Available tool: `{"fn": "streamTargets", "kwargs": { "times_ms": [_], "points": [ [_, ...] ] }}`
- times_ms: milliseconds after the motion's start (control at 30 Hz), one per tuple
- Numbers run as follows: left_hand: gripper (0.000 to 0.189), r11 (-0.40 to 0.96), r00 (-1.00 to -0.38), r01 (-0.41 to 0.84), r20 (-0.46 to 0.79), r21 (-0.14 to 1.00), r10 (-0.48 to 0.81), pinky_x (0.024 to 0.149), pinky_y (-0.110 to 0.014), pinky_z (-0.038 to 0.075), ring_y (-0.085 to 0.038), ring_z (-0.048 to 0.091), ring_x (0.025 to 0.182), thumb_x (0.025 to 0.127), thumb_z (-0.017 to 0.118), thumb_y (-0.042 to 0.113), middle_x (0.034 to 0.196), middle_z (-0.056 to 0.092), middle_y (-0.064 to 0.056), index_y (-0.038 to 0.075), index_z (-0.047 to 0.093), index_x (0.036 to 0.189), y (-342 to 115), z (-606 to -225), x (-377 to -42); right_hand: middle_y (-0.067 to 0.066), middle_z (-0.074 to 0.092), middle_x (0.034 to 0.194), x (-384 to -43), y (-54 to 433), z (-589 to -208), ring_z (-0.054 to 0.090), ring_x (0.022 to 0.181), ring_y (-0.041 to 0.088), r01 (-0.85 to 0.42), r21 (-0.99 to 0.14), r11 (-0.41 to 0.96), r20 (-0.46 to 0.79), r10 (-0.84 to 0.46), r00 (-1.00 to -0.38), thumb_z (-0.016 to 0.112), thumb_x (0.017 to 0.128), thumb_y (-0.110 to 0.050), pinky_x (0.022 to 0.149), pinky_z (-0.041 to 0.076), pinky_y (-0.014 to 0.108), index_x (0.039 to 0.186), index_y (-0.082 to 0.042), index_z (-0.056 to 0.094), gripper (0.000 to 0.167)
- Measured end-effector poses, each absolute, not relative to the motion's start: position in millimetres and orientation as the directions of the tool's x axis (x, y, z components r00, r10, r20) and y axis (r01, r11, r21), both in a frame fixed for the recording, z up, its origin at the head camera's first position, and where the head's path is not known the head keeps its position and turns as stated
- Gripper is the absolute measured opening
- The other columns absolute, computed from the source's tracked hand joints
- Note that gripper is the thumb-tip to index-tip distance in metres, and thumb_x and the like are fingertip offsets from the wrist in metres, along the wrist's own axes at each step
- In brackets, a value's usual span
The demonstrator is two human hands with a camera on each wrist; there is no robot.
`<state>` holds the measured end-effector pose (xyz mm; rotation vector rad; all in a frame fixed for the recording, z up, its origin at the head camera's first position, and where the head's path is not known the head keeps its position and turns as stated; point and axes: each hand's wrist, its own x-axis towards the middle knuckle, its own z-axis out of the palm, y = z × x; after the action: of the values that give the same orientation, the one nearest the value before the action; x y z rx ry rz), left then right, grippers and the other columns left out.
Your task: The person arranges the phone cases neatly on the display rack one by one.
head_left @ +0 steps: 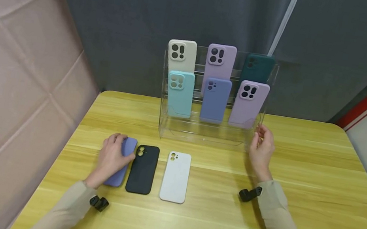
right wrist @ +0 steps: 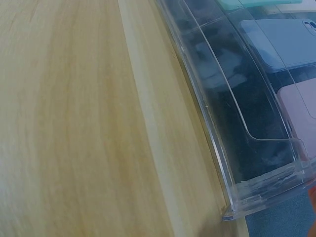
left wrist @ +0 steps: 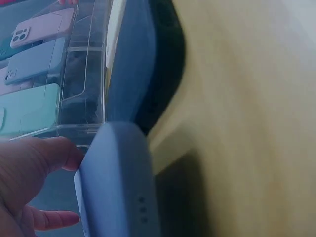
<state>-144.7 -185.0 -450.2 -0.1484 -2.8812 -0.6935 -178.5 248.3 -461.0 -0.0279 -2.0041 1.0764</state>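
Note:
My left hand (head_left: 112,157) grips a purple-blue phone case (head_left: 128,148) at the left of the table, thumb toward its right edge and fingers over its upper end. In the left wrist view the case (left wrist: 118,182) stands tilted, side holes showing. Just right of it lie a black phone case (head_left: 143,170) and a white phone case (head_left: 175,177), both camera-end away from me. At the right side of a clear display stand (head_left: 201,137), my right hand (head_left: 262,151) holds its lower edge between thumb and fingers. Only a sliver of that hand shows in the right wrist view.
Two rows of cases fill the stand's upper tiers: cream (head_left: 181,62), lilac (head_left: 225,67) and dark green (head_left: 262,69) behind, turquoise (head_left: 180,100), blue (head_left: 214,105) and another lilac case (head_left: 246,110) in front. A grey curtain (head_left: 139,31) hangs behind the wooden table (head_left: 320,184).

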Motion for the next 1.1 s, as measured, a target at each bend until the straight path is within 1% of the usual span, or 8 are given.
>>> {"fn": "streamTargets", "kwargs": {
  "times_ms": [267,400,567,833,1000,1100],
  "points": [
    [0.063,0.868,-0.978,0.154,0.198,0.473,0.065,0.084,-0.056,0.042,-0.043,0.039,0.113,0.074,0.073,0.025,0.130,0.042,-0.028,-0.004,0.051,0.126,-173.1,-440.4,-146.8,0.029,0.059,0.099,-177.4,246.9,-458.7,0.057,0.087,0.034,-0.334,-0.706,0.625,0.649,0.382,-0.658,0.051,0.088,0.010,0.071,0.037,0.002,0.110,0.015,0.056,0.023],
    [0.062,0.853,-0.968,0.192,0.238,0.485,0.082,0.084,-0.055,0.043,-0.044,0.038,0.114,0.075,0.073,0.025,0.131,0.042,-0.027,-0.003,0.052,0.125,-167.1,-434.6,-147.8,0.029,0.059,0.099,-176.9,246.2,-458.5,0.057,0.086,0.034,-0.337,-0.702,0.627,0.653,0.379,-0.655,0.051,0.088,0.010,0.071,0.037,0.002,0.110,0.015,0.056,0.023],
    [0.060,0.840,-0.954,0.239,0.279,0.487,0.110,0.083,-0.055,0.042,-0.044,0.039,0.112,0.074,0.072,0.024,0.128,0.044,-0.028,-0.004,0.053,0.123,-159.1,-428.5,-150.7,0.029,0.059,0.098,-176.9,246.3,-459.1,0.057,0.086,0.033,-0.340,-0.698,0.630,0.658,0.378,-0.651,0.051,0.088,0.011,0.071,0.037,0.001,0.110,0.015,0.056,0.023],
    [0.060,0.826,-0.950,0.264,0.285,0.499,0.132,0.084,-0.056,0.043,-0.044,0.039,0.116,0.074,0.073,0.023,0.131,0.043,-0.027,-0.003,0.053,0.125,-146.5,-422.8,-156.3,0.029,0.059,0.099,-176.7,246.7,-458.8,0.057,0.086,0.034,-0.333,-0.698,0.634,0.656,0.381,-0.652,0.051,0.088,0.011,0.071,0.037,0.002,0.110,0.014,0.056,0.023],
    [0.061,0.816,-0.945,0.281,0.294,0.505,0.144,0.085,-0.053,0.042,-0.042,0.038,0.116,0.074,0.072,0.024,0.132,0.042,-0.025,-0.002,0.053,0.126,-137.4,-419.3,-158.6,0.029,0.059,0.099,-177.4,247.0,-460.0,0.057,0.087,0.034,-0.327,-0.702,0.633,0.650,0.381,-0.657,0.051,0.088,0.010,0.071,0.037,0.003,0.110,0.014,0.056,0.023],
    [0.061,0.809,-0.941,0.290,0.306,0.511,0.144,0.084,-0.052,0.043,-0.040,0.039,0.114,0.073,0.071,0.024,0.133,0.043,-0.023,-0.002,0.053,0.126,-131.9,-416.9,-160.2,0.029,0.058,0.099,-177.9,247.1,-461.0,0.057,0.087,0.034,-0.328,-0.702,0.632,0.650,0.381,-0.657,0.051,0.088,0.010,0.071,0.037,0.003,0.110,0.014,0.055,0.023]
  ]
}}
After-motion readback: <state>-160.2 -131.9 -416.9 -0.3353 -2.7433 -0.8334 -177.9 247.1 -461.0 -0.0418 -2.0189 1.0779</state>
